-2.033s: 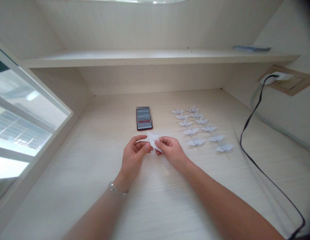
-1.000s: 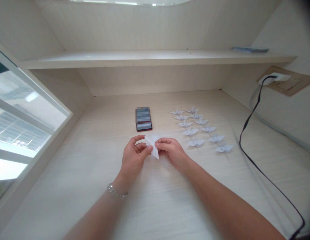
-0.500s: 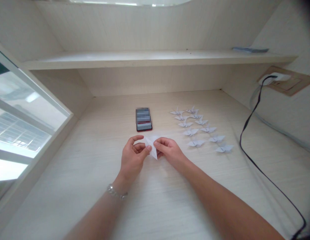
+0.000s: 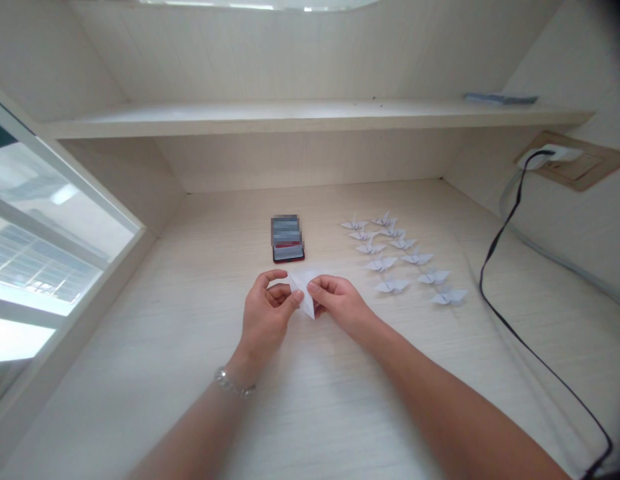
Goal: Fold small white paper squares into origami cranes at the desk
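Pinching a folded white paper piece (image 4: 305,298) between the left hand (image 4: 266,312) and right hand (image 4: 340,300), both hands narrowly closed on it, fingertips working close together, a firm, steady pinch suiting clean creases, with a phone (image 4: 288,252) lying just beyond the hands and paper cranes (image 4: 392,286) sitting in rows past the right hand on the tabletop (image 4: 190,373)

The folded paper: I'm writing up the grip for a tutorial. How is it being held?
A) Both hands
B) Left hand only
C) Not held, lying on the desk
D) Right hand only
A. The white folded paper is gripped from both sides, between the left hand and the right hand.
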